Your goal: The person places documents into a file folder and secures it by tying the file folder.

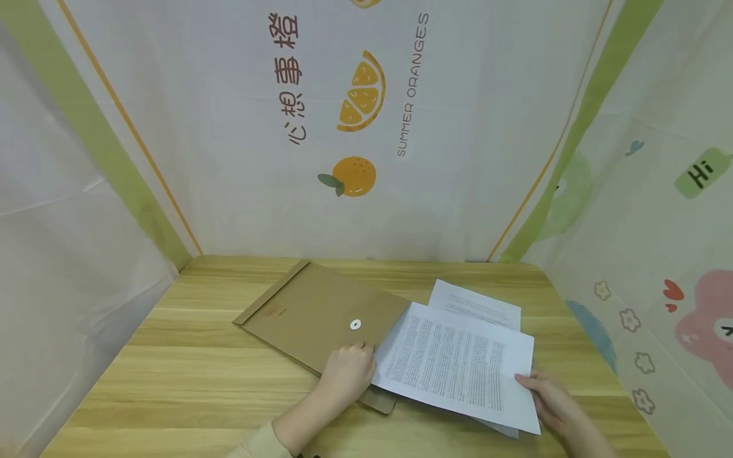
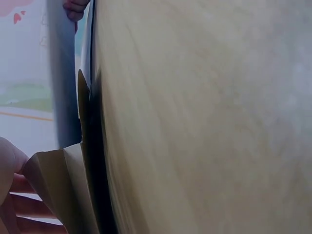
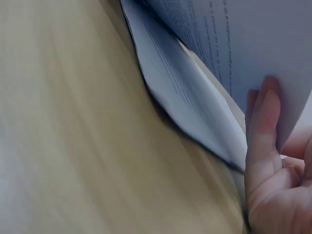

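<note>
A brown paper envelope [image 1: 326, 299] with a white round button [image 1: 356, 324] lies slantwise on the table. My left hand [image 1: 348, 370] grips its near edge beside the mouth; in the left wrist view the fingers [image 2: 34, 207] sit behind the brown paper. The envelope's flap [image 1: 380, 402] shows below that hand. A printed sheet [image 1: 452, 359] slants up from the envelope's mouth, its left end at or inside the opening. My right hand [image 1: 552, 404] pinches the sheet's right edge between thumb and fingers. Whether the sheet is single or several stacked, I cannot tell.
Another printed sheet [image 1: 478, 306] lies on the wooden table [image 1: 172, 375], partly under the held one. White printed cloth [image 1: 366, 229] hangs behind the table and along both sides.
</note>
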`<control>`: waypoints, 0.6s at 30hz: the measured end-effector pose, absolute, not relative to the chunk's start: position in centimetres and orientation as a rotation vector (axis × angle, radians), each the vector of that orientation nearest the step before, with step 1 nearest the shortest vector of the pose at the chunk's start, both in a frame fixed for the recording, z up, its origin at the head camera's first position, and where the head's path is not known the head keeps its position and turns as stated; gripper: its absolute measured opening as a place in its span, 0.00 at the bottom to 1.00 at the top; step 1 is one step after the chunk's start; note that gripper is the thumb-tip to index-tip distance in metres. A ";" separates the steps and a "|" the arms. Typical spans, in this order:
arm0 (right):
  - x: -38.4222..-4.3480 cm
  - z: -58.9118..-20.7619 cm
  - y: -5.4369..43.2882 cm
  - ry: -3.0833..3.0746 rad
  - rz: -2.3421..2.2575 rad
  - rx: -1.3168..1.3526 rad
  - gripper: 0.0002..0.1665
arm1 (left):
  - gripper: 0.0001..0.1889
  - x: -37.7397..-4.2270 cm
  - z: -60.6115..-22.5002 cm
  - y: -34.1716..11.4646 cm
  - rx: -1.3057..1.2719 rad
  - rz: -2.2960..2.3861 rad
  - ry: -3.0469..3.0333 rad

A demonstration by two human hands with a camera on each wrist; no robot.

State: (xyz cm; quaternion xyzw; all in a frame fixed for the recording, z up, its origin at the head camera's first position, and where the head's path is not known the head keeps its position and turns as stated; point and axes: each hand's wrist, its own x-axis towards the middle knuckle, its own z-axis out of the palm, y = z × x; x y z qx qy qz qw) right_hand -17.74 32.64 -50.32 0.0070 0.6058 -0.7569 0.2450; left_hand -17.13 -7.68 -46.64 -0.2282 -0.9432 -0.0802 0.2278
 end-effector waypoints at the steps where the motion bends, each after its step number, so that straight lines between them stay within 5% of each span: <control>1: -17.6 -50.3 32.3 1.663 -2.070 0.020 0.10 | 0.04 -17.1 -46.7 -7.6 -0.632 -0.218 -2.597; 8: -17.5 -49.9 29.4 1.727 -2.069 0.001 0.15 | 0.05 -17.1 -46.8 -7.4 -0.639 -0.220 -2.598; 18: -18.8 -49.7 24.1 1.870 -2.044 0.035 0.33 | 0.05 -17.2 -46.9 -7.1 -0.621 -0.188 -2.573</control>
